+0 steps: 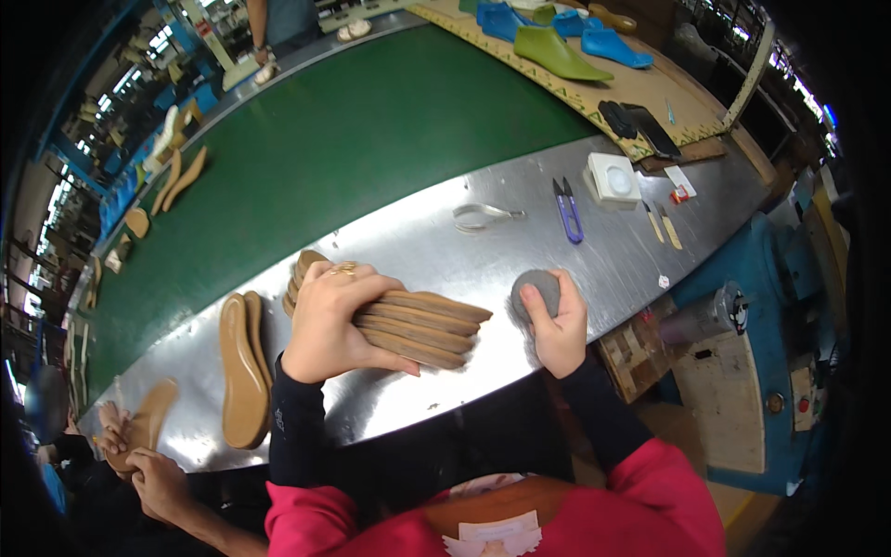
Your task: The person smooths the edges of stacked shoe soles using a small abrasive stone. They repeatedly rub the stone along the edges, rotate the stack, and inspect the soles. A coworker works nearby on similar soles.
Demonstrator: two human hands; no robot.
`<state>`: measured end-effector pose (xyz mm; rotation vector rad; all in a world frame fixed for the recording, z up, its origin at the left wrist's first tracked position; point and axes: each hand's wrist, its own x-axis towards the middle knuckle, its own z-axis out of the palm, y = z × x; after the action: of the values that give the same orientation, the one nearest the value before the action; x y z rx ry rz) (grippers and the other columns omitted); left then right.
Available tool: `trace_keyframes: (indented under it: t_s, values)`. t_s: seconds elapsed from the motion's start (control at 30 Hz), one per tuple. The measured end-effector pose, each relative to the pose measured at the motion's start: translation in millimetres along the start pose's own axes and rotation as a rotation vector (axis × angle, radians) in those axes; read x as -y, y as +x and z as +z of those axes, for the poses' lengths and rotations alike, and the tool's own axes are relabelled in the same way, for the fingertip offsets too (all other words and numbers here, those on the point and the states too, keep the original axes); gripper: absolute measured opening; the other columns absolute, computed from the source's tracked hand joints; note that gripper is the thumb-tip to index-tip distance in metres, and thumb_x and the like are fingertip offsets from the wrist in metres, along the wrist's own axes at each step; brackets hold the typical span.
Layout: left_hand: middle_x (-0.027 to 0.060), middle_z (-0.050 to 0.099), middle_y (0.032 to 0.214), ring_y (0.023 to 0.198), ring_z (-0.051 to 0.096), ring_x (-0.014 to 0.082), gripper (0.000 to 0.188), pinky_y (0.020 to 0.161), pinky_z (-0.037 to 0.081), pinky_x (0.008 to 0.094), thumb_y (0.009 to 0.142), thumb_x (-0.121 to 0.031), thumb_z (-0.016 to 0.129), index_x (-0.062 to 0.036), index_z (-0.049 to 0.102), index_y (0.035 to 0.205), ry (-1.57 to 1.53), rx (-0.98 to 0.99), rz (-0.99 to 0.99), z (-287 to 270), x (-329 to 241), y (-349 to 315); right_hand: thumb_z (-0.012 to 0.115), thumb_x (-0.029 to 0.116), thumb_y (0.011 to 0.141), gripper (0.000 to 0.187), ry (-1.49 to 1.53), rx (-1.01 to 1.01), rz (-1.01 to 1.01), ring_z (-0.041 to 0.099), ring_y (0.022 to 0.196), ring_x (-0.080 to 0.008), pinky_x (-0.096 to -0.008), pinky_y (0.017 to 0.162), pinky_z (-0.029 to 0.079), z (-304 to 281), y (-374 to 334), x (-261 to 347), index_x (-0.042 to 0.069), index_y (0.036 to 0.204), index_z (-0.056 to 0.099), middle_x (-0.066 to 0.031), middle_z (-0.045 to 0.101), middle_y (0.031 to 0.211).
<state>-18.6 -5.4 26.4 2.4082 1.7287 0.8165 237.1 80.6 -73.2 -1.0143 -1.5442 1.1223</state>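
My left hand (327,316) is wrapped over a stack of several brown shoe soles (422,327), held edge-up above the metal tabletop. Their rounded ends stick out past my fingers on both sides. To the right of the stack, my right hand (562,327) grips a round grey pad (535,290), thumb pressed on its face; whether it is stone or fibre I cannot tell. The pad and the soles are apart. Left of my left hand, two tan soles (243,381) lie side by side on the metal.
Pliers (483,217), purple thread snips (567,212), a white box (613,178) and small knives (666,227) lie beyond my hands. A green belt (371,121) runs behind. Blue and green shoe lasts (557,54) stand far right. A co-worker's hands (158,483) hold a sole at left.
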Motion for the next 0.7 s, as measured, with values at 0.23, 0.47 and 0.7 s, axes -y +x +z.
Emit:
trace_keyframes:
  t_s: [0.23, 0.47, 0.7]
  values:
    - [0.0024, 0.063, 0.094, 0.087, 0.059, 0.0141, 0.076, 0.081, 0.048, 0.0296, 0.039, -0.038, 0.098, -0.0033, 0.066, 0.099, -0.897, -0.342, -0.147, -16, 23, -25, 0.065, 0.016, 0.092, 0.020, 0.057, 0.023, -0.006, 0.062, 0.080, -0.0163, -0.0304, 0.075, 0.049, 0, -3, -5, -0.002, 0.098, 0.058, -0.0118, 0.066, 0.084]
    - [0.0109, 0.061, 0.103, 0.099, 0.060, 0.0231, 0.057, 0.092, 0.048, 0.0426, 0.082, -0.046, 0.072, -0.0014, 0.058, 0.116, -1.686, -0.463, -0.085, 46, 42, -42, 0.065, 0.019, 0.092, 0.022, 0.018, 0.004, 0.009, 0.061, 0.082, -0.0166, -0.0309, 0.077, 0.049, 0, -3, -8, -0.001, 0.099, 0.058, -0.0103, 0.066, 0.087]
    - [0.0145, 0.056, 0.130, 0.116, 0.058, 0.0316, 0.102, 0.106, 0.042, 0.0579, 0.065, -0.073, 0.072, -0.0071, 0.046, 0.139, -2.043, -0.479, -0.040, 97, 39, -51, 0.065, 0.018, 0.092, 0.023, -0.001, 0.023, 0.033, 0.058, 0.081, -0.0160, -0.0310, 0.077, 0.048, 0, -4, -4, -0.002, 0.099, 0.058, -0.0097, 0.064, 0.087]
